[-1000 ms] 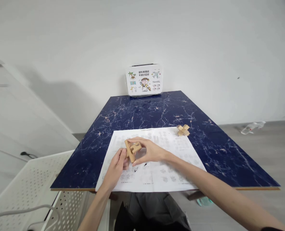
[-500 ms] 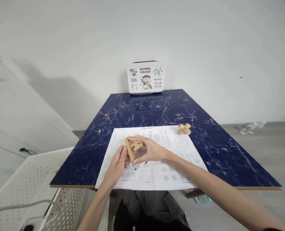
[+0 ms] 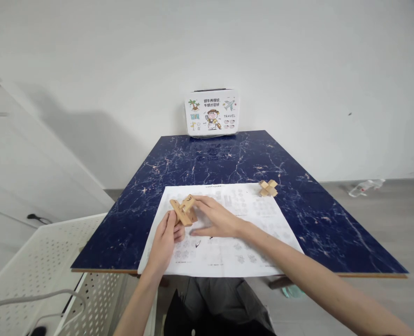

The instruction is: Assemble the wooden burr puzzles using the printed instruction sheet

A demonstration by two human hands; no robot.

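My left hand [image 3: 165,235] is closed round the lower left of a partly joined wooden burr puzzle [image 3: 183,211], held tilted above the paper. Its notched pieces cross each other, and dark marks show on several faces. At its right side is my right hand [image 3: 218,218], thumb and fingers spread apart; the fingertips reach the puzzle's edge, and whether they touch it is hard to make out. Beneath both hands lies a printed instruction sheet [image 3: 263,238] with rows of small diagrams. A second, assembled wooden puzzle [image 3: 268,188] rests at the sheet's upper right corner.
A blue marbled table [image 3: 207,161] carries all this. At its far edge, against the wall, stands a white cartoon-printed case [image 3: 212,113]. White perforated furniture [image 3: 46,261] with a grey cable [image 3: 28,298] is on the left. A clear plastic item [image 3: 366,187] lies on the floor at right.
The puzzle has turned in my left hand and shifted slightly left, with the marked piece now pointing up. My right hand's thumb has come away from it and the fingers have opened.
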